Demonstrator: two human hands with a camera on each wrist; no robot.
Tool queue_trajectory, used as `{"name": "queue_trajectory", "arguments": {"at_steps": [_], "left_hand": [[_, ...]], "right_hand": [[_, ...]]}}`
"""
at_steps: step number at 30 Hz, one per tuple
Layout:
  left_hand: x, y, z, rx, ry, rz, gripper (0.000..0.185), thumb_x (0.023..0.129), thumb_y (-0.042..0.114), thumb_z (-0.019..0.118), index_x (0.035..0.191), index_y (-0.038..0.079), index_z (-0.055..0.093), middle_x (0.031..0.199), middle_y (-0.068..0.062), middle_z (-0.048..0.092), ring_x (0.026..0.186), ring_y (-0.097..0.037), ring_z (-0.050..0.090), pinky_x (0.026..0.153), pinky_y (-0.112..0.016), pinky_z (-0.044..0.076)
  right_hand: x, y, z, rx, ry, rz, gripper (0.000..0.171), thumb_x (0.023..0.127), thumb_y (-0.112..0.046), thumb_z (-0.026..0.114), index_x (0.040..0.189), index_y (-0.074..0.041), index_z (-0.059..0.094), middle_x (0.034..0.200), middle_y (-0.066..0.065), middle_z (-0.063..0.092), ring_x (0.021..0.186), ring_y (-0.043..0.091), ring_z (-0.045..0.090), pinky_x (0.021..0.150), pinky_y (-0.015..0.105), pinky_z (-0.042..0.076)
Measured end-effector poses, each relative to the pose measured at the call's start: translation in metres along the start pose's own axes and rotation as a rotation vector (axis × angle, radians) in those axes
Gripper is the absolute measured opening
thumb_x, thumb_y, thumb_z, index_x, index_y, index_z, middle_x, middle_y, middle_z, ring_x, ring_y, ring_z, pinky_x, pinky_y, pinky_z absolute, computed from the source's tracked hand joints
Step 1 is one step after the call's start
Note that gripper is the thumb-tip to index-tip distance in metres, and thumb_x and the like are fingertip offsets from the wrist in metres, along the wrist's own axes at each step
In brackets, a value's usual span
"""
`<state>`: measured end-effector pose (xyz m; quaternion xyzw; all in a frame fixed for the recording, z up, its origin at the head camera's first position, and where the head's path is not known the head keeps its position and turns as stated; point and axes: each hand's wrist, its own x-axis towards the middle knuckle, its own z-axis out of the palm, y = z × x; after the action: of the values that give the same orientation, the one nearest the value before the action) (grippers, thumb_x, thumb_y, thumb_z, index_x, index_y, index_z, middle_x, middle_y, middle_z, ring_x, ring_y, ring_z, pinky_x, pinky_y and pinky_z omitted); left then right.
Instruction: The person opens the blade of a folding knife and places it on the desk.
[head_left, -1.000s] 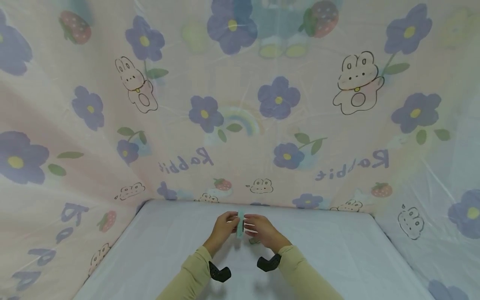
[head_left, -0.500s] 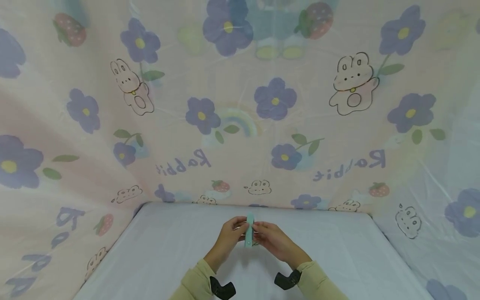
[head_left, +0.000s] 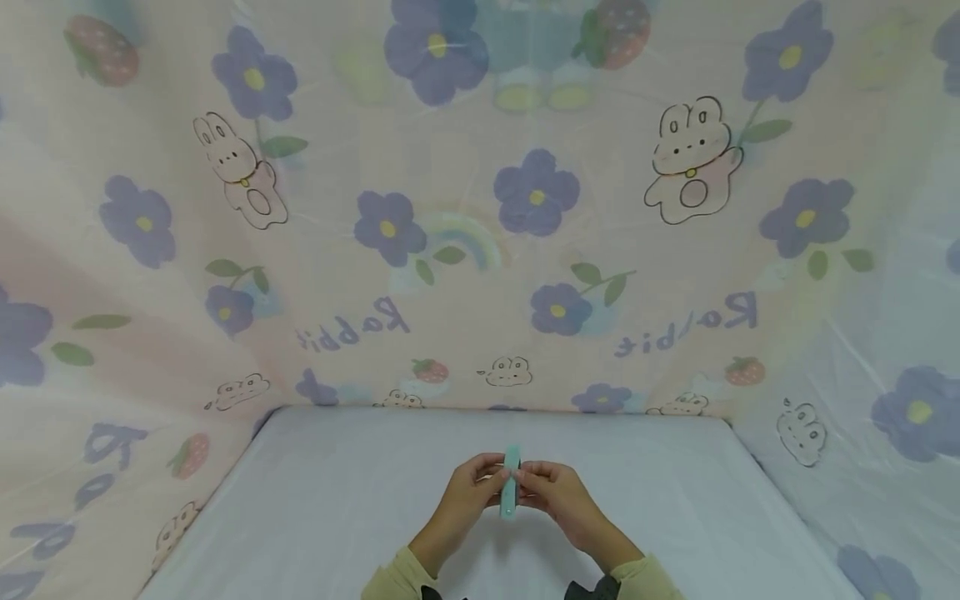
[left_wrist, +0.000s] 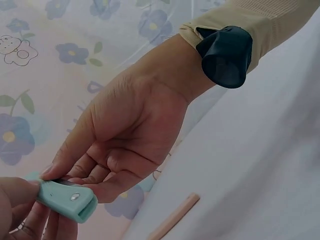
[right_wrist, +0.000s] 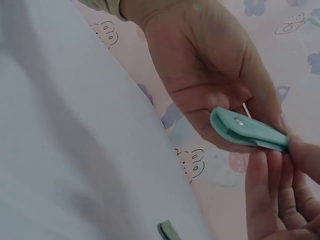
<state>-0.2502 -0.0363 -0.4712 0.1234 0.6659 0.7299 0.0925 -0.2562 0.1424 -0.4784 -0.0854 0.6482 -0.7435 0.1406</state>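
Observation:
Both hands hold a mint-green folding knife (head_left: pixel 511 492) upright above the table, with its long side towards me. My left hand (head_left: pixel 465 496) pinches it between thumb and fingers from the left. From the right, my right hand (head_left: pixel 564 498) pinches it too, thumb close to the other thumb. A round silver rivet and a slotted end of the knife (left_wrist: pixel 70 197) show in the left wrist view. In the right wrist view a thin pale edge runs along the knife (right_wrist: pixel 250 130), near the fingertips (right_wrist: pixel 257 165) of my right hand.
On the white tabletop (head_left: pixel 337 483) lies a pinkish stick (left_wrist: pixel 175 216), seen in the left wrist view. A small dull-green piece (right_wrist: pixel 168 230) lies at the bottom of the right wrist view. Printed curtains (head_left: pixel 465 275) with flowers and rabbits enclose the table.
Both hands and the knife have come nearer my body and slightly right. My right hand's straighter fingers have closed into a pinch. The small green piece is now out of sight in the head view.

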Motion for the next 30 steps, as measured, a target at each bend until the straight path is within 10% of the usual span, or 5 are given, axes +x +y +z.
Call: {"name": "queue_trajectory", "arguments": {"at_steps": [30], "left_hand": [[-0.013,-0.033,0.002,-0.123,-0.035,-0.097,0.038,0.089,0.022,0.062,0.119,0.0,0.055,0.099,-0.009,0.065,0.088,-0.02,0.064,0.076,-0.033,0.054]], "right_hand": [[-0.02,0.035,0.001,0.069,0.081,0.046,0.035,0.088,-0.023,0.065,0.103,0.008,0.058,0.089,0.008,0.064,0.081,0.017,0.064,0.078,0.033,0.054]]}}
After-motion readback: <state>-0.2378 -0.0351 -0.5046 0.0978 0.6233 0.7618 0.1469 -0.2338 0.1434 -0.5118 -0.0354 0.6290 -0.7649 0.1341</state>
